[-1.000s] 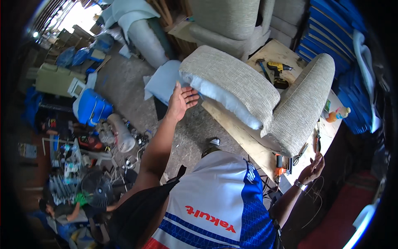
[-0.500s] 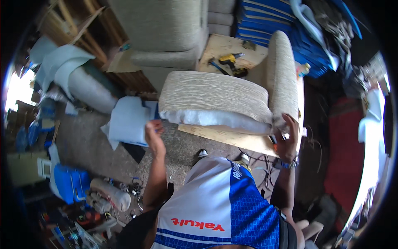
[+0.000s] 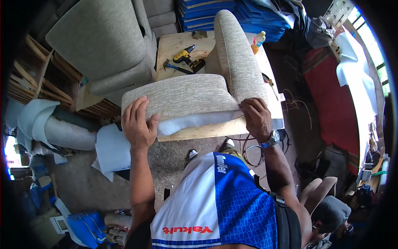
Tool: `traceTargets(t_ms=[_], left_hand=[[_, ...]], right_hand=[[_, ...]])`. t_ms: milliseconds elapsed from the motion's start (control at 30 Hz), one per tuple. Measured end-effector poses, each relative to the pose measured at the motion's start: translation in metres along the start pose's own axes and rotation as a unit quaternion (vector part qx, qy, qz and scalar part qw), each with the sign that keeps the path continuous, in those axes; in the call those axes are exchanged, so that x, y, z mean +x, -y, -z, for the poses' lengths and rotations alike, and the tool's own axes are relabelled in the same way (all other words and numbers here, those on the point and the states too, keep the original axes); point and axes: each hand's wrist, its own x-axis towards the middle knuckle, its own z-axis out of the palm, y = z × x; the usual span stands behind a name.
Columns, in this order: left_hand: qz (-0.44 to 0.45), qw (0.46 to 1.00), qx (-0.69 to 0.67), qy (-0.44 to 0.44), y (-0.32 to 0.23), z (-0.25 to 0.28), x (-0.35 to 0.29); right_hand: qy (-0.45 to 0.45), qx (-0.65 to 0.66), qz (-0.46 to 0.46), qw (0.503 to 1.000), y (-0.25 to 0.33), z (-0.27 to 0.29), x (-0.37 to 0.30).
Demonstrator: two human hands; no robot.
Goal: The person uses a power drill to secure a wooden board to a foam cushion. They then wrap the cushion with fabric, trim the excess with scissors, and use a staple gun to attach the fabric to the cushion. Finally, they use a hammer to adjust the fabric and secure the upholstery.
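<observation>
A beige woven-fabric cushion [image 3: 182, 97] lies on a wooden tabletop, its near side uncovered so that white padding [image 3: 195, 123] shows. At its right end stands a tall, rounded piece [image 3: 242, 58] in the same fabric. My left hand [image 3: 140, 124] grips the cushion's left end, fingers over the top and thumb by the padding. With fingers bent and close together, my right hand [image 3: 256, 118] holds the fabric edge at the right corner, where the two pieces meet. The fingertips there are partly hidden.
Behind the cushion, a yellow-black cordless drill [image 3: 188, 57] and a hammer [image 3: 176, 67] lie on the wooden table [image 3: 168, 45]. A bottle [image 3: 258, 42] stands at right. A large upholstered seat [image 3: 101, 39] fills the back left. Cables [image 3: 253, 154] lie on the floor.
My left hand has come from beside the cushion onto its left end. My right hand has closed on the fabric at the corner. The view has shifted to the right.
</observation>
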Motion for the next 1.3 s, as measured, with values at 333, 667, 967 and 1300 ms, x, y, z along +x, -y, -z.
traceTargets(t_ms=[333,667,967,1300], left_hand=[[-0.018,0.995,-0.026,0.09,-0.041,0.002,0.026],[0.038,0.928,-0.071,0.363,-0.133,-0.079,0.134],[-0.094,0.909,-0.143,0.38,-0.144,-0.066,0.145],[-0.133,0.826,-0.298,0.46,-0.067,-0.07,0.201]], right_hand=[[0.001,0.044,0.032,0.999,-0.028,-0.01,0.025],[0.053,0.146,-0.087,0.984,-0.06,-0.019,0.066],[0.009,0.207,0.043,0.977,-0.064,-0.01,0.059],[-0.029,0.004,-0.08,0.996,-0.006,0.0,0.002]])
